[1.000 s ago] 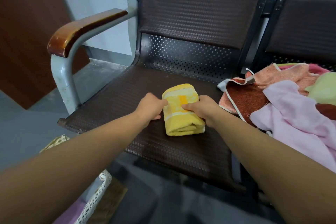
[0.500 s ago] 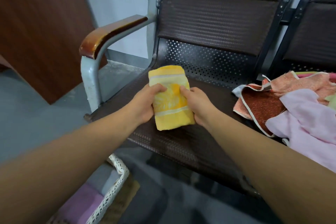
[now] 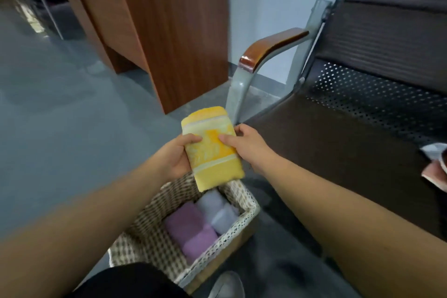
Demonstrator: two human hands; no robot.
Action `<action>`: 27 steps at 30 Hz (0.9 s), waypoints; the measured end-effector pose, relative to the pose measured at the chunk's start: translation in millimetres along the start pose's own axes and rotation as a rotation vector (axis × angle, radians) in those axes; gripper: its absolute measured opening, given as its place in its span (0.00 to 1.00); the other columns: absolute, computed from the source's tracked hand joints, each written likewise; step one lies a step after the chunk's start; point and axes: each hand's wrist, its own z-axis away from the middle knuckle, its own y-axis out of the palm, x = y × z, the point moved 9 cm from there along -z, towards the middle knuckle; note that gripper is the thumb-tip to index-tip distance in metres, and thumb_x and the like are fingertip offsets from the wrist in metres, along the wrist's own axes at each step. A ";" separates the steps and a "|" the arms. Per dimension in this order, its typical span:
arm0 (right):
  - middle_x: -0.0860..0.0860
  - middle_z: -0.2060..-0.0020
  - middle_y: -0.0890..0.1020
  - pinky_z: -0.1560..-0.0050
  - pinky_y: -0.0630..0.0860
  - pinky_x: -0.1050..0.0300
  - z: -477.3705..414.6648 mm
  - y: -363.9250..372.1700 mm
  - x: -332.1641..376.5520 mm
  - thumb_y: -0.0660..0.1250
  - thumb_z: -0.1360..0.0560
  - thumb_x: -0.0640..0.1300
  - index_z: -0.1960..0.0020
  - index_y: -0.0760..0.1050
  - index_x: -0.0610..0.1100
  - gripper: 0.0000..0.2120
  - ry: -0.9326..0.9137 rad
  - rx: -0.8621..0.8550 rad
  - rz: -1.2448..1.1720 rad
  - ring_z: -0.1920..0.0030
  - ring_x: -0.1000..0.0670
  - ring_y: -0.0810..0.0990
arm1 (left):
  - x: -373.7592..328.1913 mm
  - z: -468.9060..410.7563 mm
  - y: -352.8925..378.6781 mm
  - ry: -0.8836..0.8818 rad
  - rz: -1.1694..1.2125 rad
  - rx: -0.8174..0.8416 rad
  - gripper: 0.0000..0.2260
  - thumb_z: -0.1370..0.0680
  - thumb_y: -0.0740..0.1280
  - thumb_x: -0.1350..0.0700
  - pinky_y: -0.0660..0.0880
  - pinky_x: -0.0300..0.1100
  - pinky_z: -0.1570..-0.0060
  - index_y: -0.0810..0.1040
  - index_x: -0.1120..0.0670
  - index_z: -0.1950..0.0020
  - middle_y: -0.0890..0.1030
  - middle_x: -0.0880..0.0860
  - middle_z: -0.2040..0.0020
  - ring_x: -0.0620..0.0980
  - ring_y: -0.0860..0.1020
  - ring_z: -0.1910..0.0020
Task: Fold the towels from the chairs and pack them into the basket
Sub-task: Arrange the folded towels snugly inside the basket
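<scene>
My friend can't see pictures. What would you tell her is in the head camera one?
Two bare hands, left hand and right hand, hold a folded yellow towel above a woven basket on the floor. Folded purple towels and pale towels already lie inside; a dark metal chair stands at right.

Single head view, looking steeply down, close over hands; basket (image 3: 154,232) below, chair (image 3: 358,128) right.

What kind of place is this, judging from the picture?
Probably a waiting area or office lobby: a perforated metal bench seat with a wood-capped armrest, wood-panelled furniture and a plain grey floor.
</scene>
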 end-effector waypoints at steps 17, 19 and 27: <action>0.46 0.31 0.75 0.35 0.76 0.47 -22.1 224.8 -220.0 0.72 0.24 0.48 0.24 0.64 0.43 0.32 0.490 0.572 0.381 0.35 0.44 0.76 | 214.0 42.2 -229.3 -0.464 0.132 -0.530 0.17 0.25 0.63 0.67 0.78 0.54 0.49 0.75 0.59 0.37 0.83 0.61 0.43 0.60 0.81 0.43; 0.46 0.38 0.81 0.37 0.78 0.44 -22.6 245.5 -238.6 0.74 0.26 0.48 0.30 0.73 0.43 0.27 0.501 0.541 0.355 0.40 0.45 0.80 | 210.1 41.2 -247.9 -0.445 0.095 -0.610 0.16 0.27 0.62 0.69 0.79 0.52 0.53 0.77 0.61 0.40 0.83 0.61 0.45 0.61 0.81 0.47; 0.46 0.39 0.80 0.35 0.75 0.47 -28.0 294.1 -259.2 0.71 0.24 0.48 0.33 0.75 0.45 0.20 0.367 0.551 0.562 0.37 0.43 0.78 | 221.8 48.6 -302.4 -0.423 -0.275 -0.743 0.09 0.25 0.66 0.64 0.78 0.53 0.43 0.78 0.57 0.46 0.81 0.60 0.45 0.60 0.79 0.45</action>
